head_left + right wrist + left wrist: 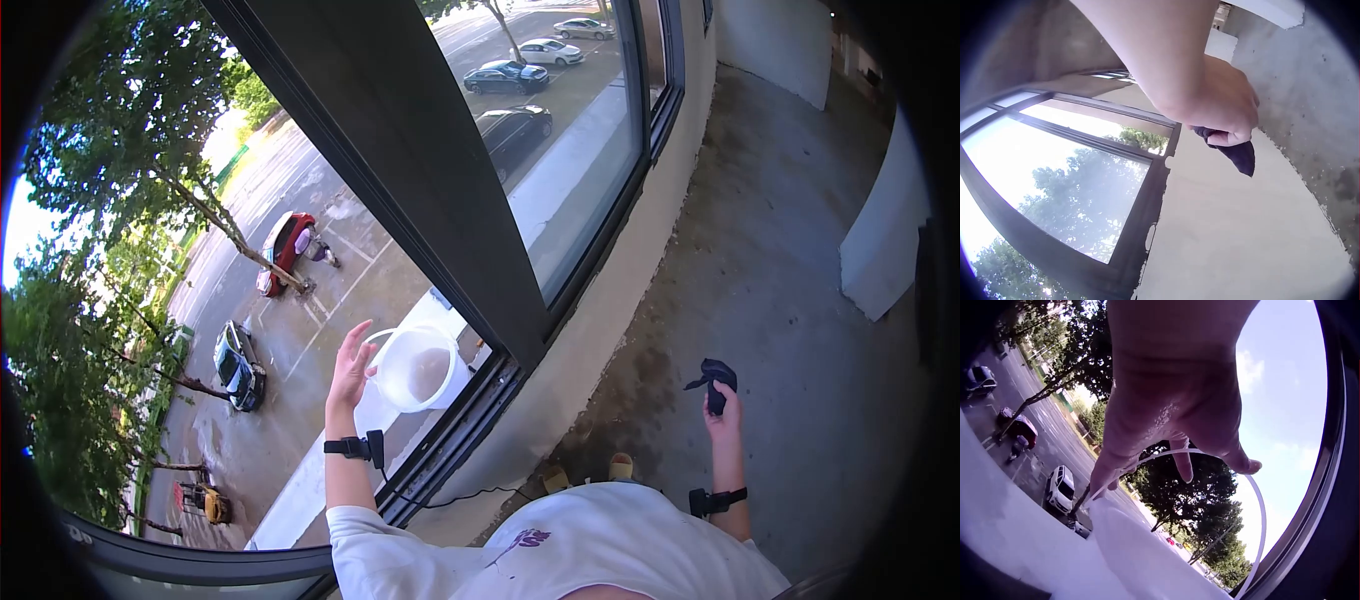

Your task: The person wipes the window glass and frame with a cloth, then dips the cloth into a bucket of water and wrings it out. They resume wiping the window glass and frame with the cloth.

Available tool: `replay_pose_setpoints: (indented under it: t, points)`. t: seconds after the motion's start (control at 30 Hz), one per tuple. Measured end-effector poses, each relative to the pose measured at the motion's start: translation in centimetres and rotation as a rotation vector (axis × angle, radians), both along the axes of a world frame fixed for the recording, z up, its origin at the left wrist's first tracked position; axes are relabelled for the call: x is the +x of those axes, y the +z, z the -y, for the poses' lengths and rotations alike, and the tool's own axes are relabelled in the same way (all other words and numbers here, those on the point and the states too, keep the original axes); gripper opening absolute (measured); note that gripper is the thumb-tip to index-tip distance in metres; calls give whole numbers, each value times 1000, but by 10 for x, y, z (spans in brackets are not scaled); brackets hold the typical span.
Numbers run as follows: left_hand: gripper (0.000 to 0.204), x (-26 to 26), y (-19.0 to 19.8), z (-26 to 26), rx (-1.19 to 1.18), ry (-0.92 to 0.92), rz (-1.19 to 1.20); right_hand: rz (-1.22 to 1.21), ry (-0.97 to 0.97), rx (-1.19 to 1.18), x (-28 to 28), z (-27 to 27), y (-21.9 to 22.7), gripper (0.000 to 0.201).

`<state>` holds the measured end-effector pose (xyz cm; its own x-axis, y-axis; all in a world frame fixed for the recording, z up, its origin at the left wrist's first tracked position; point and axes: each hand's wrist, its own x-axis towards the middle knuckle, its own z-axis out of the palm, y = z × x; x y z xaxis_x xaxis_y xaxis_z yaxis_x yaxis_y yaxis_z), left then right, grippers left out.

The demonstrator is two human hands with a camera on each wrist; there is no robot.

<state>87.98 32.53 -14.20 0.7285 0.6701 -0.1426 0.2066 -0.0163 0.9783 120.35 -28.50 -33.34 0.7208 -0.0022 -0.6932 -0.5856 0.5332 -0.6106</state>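
Observation:
A white plastic bucket (418,368) stands on the white ledge outside the open window. My left hand (350,368) is at the bucket's left side, fingers and thumb spread apart. In the left wrist view, the thin bucket handle (1262,512) arcs up past my left hand (1172,419), with the fingertips right at it. Out to the right, over the floor, my right hand (724,408) grips a bunched dark cloth (718,375). One end of the dark cloth (1241,159) hangs below the right fingers in the right wrist view.
A dark window frame (400,160) rises beside the bucket, with its track (460,430) along the sill. Outside lie parked cars and trees. A black cable (450,497) runs from the left wrist across the sill. Wet patches mark the concrete floor (760,200).

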Motion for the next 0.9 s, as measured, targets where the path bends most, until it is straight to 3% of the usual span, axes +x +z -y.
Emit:
replay_pose_setpoints:
  t: [0.07,0.13,0.17,0.23,0.27,0.33,0.43,0.57,0.7,0.8,0.9]
  points:
    - [75,13,-10,-14,-24,-4,0,39,14,14,1,1,3,32]
    - [62,25,-24,-35,-82,147,-178,61,24,-12,3,3,4,31]
    - [62,27,-39,-51,-84,148,-172,75,34,-41,4,3,4,31]
    - [42,31,-55,-67,-155,229,-243,87,38,-61,5,5,3,30]
    - [42,33,-56,-65,-159,231,-238,94,40,-79,7,5,3,30]
    - [29,40,-56,-57,-58,236,-451,81,45,-94,6,2,5,30]
    - [24,31,-81,-81,-224,163,-359,43,63,-108,-2,2,7,30]
    - [34,29,-18,-39,-167,140,-528,-7,84,-82,-6,3,-2,31]
    - [41,12,21,-22,-191,100,-467,-7,80,-49,-2,5,-6,33]
    - [46,2,63,2,47,76,-488,37,88,-86,6,5,-3,35]
    - [40,0,119,50,142,73,-228,123,146,-149,14,5,9,40]
